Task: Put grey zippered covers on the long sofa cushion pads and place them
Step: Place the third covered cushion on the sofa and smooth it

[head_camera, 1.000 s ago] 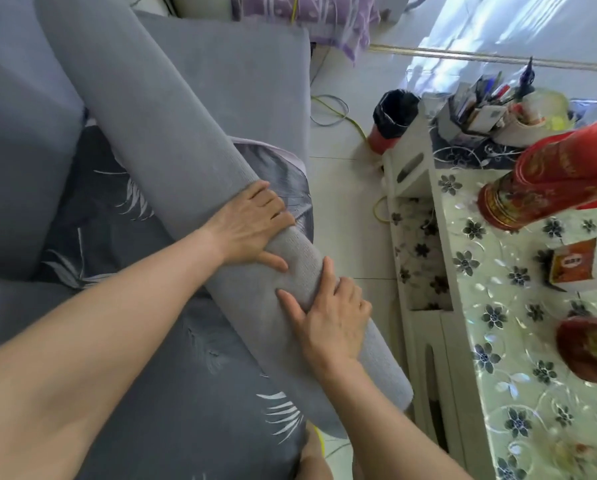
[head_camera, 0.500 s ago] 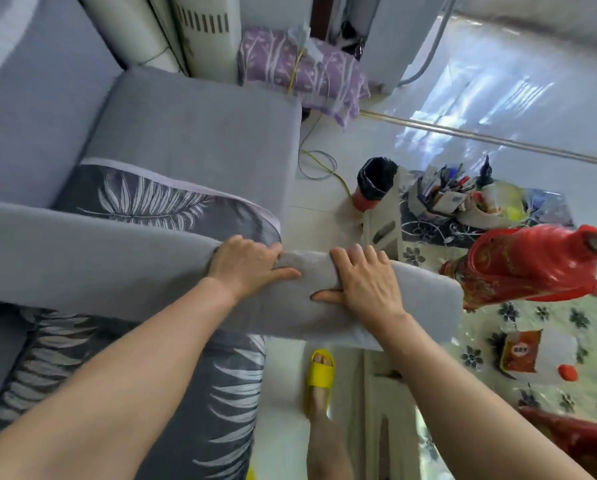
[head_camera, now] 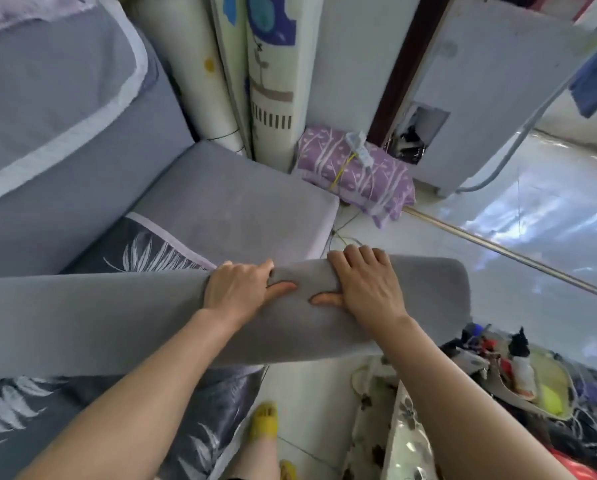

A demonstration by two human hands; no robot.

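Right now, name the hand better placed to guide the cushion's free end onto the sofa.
Probably right. The right hand holds the grey cushion nearer its free end, which hangs over the floor; the left hand sits further in, by the sofa.
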